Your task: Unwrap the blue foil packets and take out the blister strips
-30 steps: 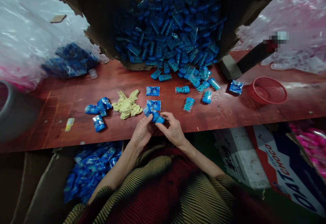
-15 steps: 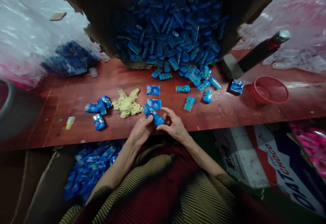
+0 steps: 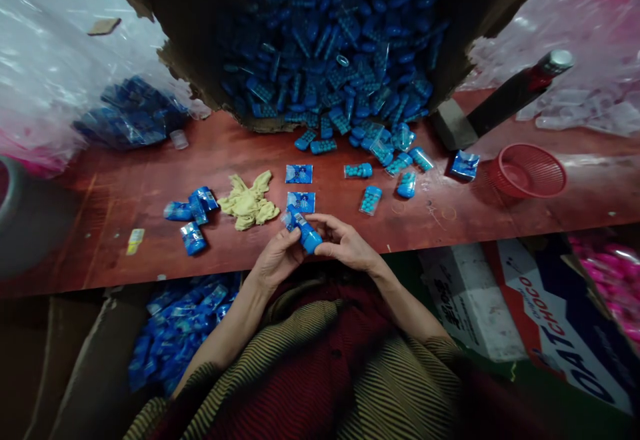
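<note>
Just over the table's front edge, my left hand [image 3: 279,253] pinches a small blue-capped candy bottle [image 3: 311,240] with a printed blue wrapper [image 3: 296,219] about it. From the other side, my right hand [image 3: 345,245] curls its thumb and fingers round the cap end. Right behind the hands lies a flat blue label [image 3: 301,202], and a second blue label [image 3: 299,173] is farther back. Wrapped blue bottles [image 3: 193,238] lie to the left. Unwrapped bottles with blue balls inside [image 3: 371,200] are scattered to the right.
A torn cardboard box [image 3: 200,60] full of blue bottles stands at the back. A crumpled yellow cloth [image 3: 249,200] lies left of the labels. On the right are a red plastic basket [image 3: 530,172], a blue packet stack [image 3: 465,165] and a dark-handled tool [image 3: 510,103].
My right thumb and fingers have closed in on the cap end, and the bottle is tilted slightly more toward me. The view has shifted a little.
</note>
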Demonstrator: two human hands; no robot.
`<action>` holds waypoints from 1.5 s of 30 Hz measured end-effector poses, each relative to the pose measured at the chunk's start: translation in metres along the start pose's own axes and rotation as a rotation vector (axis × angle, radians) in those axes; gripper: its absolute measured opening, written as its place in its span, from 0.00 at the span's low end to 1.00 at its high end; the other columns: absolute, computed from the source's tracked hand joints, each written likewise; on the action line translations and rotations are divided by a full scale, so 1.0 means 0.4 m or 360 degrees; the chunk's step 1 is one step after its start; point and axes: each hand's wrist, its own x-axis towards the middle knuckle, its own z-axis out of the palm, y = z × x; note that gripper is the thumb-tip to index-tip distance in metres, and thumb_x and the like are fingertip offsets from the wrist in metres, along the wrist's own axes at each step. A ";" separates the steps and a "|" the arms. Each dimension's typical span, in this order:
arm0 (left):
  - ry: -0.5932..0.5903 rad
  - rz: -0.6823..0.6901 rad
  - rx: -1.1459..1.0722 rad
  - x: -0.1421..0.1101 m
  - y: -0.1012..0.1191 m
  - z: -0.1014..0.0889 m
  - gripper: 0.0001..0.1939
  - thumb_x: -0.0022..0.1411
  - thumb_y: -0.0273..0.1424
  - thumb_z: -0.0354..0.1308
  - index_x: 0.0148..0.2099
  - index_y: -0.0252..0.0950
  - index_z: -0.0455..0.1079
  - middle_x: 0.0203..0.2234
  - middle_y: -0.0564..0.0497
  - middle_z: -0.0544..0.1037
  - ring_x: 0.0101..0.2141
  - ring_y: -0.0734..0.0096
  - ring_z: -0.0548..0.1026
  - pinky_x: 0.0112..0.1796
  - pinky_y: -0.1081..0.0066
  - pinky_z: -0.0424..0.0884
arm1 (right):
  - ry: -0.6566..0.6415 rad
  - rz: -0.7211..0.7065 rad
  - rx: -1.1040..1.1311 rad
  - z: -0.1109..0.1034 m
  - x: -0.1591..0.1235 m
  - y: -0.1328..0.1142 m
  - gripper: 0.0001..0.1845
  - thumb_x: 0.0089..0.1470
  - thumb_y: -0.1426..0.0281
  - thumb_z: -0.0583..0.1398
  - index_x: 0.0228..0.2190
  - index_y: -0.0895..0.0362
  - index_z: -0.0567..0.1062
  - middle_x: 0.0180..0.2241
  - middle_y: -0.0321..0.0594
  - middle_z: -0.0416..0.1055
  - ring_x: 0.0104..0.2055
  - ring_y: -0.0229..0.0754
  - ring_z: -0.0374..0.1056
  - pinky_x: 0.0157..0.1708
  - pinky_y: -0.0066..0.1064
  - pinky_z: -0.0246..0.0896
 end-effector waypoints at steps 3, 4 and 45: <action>-0.0074 -0.0026 0.0052 -0.006 -0.001 0.000 0.14 0.48 0.32 0.67 0.37 0.32 0.72 0.28 0.48 0.78 0.29 0.67 0.76 0.35 0.68 0.73 | -0.0030 0.0071 0.0124 -0.004 0.000 -0.003 0.30 0.44 0.69 0.65 0.51 0.50 0.67 0.30 0.31 0.66 0.30 0.33 0.64 0.33 0.28 0.65; -0.0104 -0.0045 0.0066 -0.007 -0.001 0.001 0.15 0.48 0.33 0.67 0.37 0.32 0.72 0.28 0.48 0.78 0.29 0.66 0.76 0.35 0.68 0.73 | -0.0033 0.0099 0.0164 -0.003 0.000 -0.002 0.32 0.43 0.69 0.66 0.51 0.50 0.66 0.30 0.31 0.66 0.29 0.33 0.64 0.32 0.28 0.65; -0.0135 0.0096 -0.0072 -0.029 -0.042 0.063 0.16 0.50 0.37 0.66 0.39 0.33 0.72 0.34 0.49 0.80 0.36 0.66 0.78 0.42 0.66 0.73 | 0.0057 -0.0022 -0.0054 -0.012 -0.003 0.003 0.25 0.51 0.62 0.60 0.51 0.52 0.67 0.31 0.33 0.65 0.22 0.29 0.53 0.24 0.23 0.59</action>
